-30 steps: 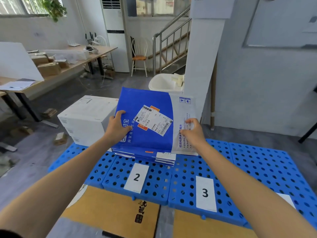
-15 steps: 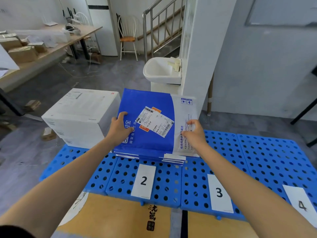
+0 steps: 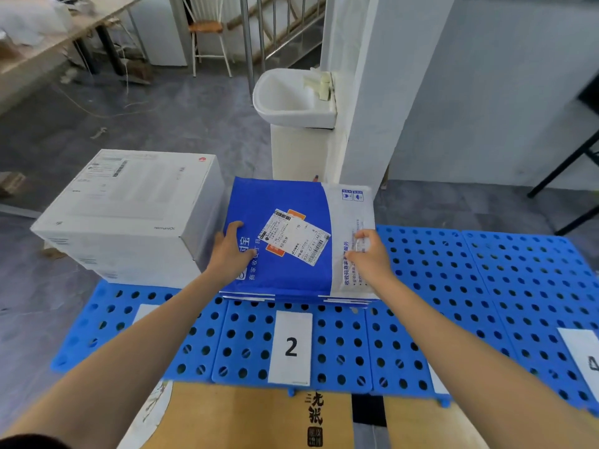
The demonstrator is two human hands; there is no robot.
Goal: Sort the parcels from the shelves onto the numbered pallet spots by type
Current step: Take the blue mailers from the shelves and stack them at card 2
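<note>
Left hand (image 3: 228, 254), right hand (image 3: 369, 259) hold blue mailer (image 3: 287, 280); pallet (image 3: 453, 286) beneath.

White box (image 3: 129, 215) just beside the left edge of the mailer stack (image 3: 285, 273), narrow gap only, pedestal sink (image 3: 291, 102) and pillar (image 3: 372, 92) behind (near the far edge), open pallet (image 3: 453, 270) surface rightward, near side unobstructed.

A white washbasin (image 3: 291, 98) stands against a white pillar (image 3: 372, 92). A wooden-seated chair (image 3: 207, 27) sits beside the stair railing (image 3: 259, 30). Brown cardboard (image 3: 243, 416) lies on the grey floor (image 3: 162, 124).
</note>
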